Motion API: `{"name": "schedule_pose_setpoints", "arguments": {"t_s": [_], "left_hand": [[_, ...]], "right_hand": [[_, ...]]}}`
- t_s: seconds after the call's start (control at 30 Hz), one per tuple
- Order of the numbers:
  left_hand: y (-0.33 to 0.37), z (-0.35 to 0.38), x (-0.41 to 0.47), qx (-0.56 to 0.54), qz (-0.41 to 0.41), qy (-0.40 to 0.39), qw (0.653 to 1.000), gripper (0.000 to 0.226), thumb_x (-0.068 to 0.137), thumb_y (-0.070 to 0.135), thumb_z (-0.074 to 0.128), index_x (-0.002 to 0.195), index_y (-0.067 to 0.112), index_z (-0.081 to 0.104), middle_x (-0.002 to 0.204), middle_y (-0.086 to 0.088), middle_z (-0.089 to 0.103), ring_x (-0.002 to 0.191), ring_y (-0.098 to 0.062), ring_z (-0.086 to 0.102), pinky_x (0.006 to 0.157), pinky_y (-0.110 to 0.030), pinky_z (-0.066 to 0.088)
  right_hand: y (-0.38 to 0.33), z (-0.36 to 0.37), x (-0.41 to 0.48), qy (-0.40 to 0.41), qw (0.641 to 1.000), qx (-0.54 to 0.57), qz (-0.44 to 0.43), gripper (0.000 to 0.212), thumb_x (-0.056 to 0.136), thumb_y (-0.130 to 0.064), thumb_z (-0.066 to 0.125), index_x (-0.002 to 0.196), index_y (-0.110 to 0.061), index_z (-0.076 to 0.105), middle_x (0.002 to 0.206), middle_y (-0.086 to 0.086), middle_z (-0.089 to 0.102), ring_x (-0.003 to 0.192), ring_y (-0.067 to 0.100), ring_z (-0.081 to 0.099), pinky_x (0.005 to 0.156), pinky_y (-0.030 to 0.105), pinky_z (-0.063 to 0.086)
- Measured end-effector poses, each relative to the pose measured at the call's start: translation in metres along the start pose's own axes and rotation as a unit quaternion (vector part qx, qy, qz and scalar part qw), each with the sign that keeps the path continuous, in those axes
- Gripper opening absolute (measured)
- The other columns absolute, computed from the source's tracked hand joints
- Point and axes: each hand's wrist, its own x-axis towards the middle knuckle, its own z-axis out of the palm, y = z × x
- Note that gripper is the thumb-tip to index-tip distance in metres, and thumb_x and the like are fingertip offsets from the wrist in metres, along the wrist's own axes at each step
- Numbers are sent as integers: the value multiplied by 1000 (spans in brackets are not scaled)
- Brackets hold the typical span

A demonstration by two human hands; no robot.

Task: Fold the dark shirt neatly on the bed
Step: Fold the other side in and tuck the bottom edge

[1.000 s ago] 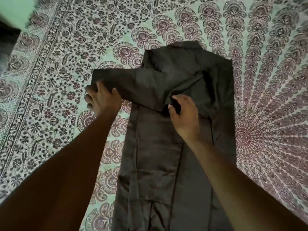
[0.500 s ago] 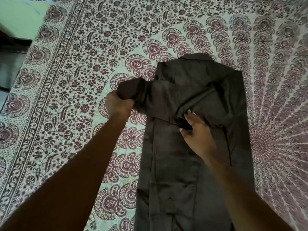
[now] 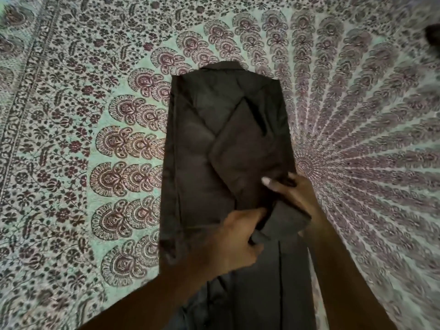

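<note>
On bedspread [image 3: 71,163], one dark shirt [image 3: 195,163], two hands gripping sleeve [image 3: 283,222]

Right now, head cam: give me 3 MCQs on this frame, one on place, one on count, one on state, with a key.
1. Where does the collar end of the dark shirt lie?
A. far end, away from the person
B. under the forearms
C. off the bedspread

2. How many hands touch the shirt?
A. none
B. one
C. two

3. What state is the sleeve in?
A. spread out onto the bedspread
B. folded diagonally across the shirt body
C. rolled into a ball

Key:
1 A: the collar points to the top of the view on the patterned bedspread.
2 C: the left hand and the right hand both have a grip on the sleeve's cuff end.
3 B: it lies slanted over the body.
</note>
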Motion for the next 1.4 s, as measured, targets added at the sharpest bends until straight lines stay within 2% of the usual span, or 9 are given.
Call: {"name": "schedule_pose_setpoints", "arguments": {"t_s": [0.23, 0.33, 0.43, 0.57, 0.73, 0.97, 1.17, 1.27, 1.4], "left_hand": [[13, 44, -61, 134, 10, -177, 975, 62, 90, 16, 67, 149, 22, 51, 142, -1, 60, 127, -19, 58, 99, -35, 56], [15, 56, -81, 222, 89, -219, 946, 59, 85, 14, 68, 143, 21, 56, 131, -2, 64, 118, -24, 62, 80, -36, 59], [3, 71, -103, 244, 106, -230, 936, 56, 81, 14, 68, 135, 21, 56, 121, -1, 64, 107, -25, 63, 70, -39, 60], [1, 84, -121, 208, 76, -250, 943, 53, 76, 15, 60, 130, 15, 61, 127, -5, 62, 116, -27, 59, 91, -36, 56], [-5, 96, -131, 206, 86, -268, 937, 51, 74, 9, 54, 124, 13, 65, 132, -6, 60, 124, -28, 58, 95, -38, 56], [-15, 103, -142, 324, 115, -283, 895, 51, 76, 30, 62, 126, 23, 64, 133, -1, 60, 121, -23, 58, 93, -33, 55], [-17, 95, -144, 326, 91, -313, 887, 59, 77, 47, 61, 132, 23, 62, 140, 0, 60, 126, -21, 58, 102, -39, 49], [-18, 90, -136, 269, 79, -262, 923, 47, 87, 43, 61, 129, 21, 65, 135, 0, 62, 123, -23, 59, 99, -40, 51], [-28, 79, -92, 328, 66, -33, 942, 26, 78, 18, 62, 104, 16, 69, 111, -3, 67, 102, -30, 63, 78, -41, 54]], "right_hand": [[92, -54, -95, 40, 994, 39, 94, 21, 88, 2, 75, 108, -3, 74, 102, 12, 79, 90, 18, 77, 83, 32, 62], [112, -54, -120, 52, 993, -5, 107, 24, 83, 11, 76, 92, -12, 70, 81, -1, 74, 66, -8, 69, 64, 7, 53], [129, -57, -135, 20, 993, -57, 97, 39, 80, 10, 79, 79, -26, 64, 62, -21, 69, 59, -13, 63, 60, 5, 48], [154, -68, -148, 24, 990, -108, 84, 14, 80, 6, 81, 83, -5, 72, 66, -15, 73, 66, 6, 68, 65, 18, 52], [166, -73, -162, 24, 982, -159, 94, 25, 69, -22, 90, 79, -13, 68, 70, 0, 71, 67, 30, 67, 71, 43, 56], [171, -67, -171, -4, 967, -243, 77, 49, 76, -7, 87, 121, -8, 68, 104, 7, 76, 100, 22, 72, 88, 31, 55], [153, -62, -163, 26, 954, -293, 62, 40, 78, -16, 89, 113, -8, 71, 90, 6, 74, 85, 19, 69, 74, 20, 42], [141, -59, -147, 54, 956, -282, 51, 37, 77, -16, 90, 108, -9, 72, 80, -2, 67, 84, 22, 71, 74, 22, 44], [117, -50, -107, 81, 957, -277, 8, 41, 80, -23, 88, 114, -6, 72, 91, 9, 74, 85, 22, 67, 74, 21, 44]]}}
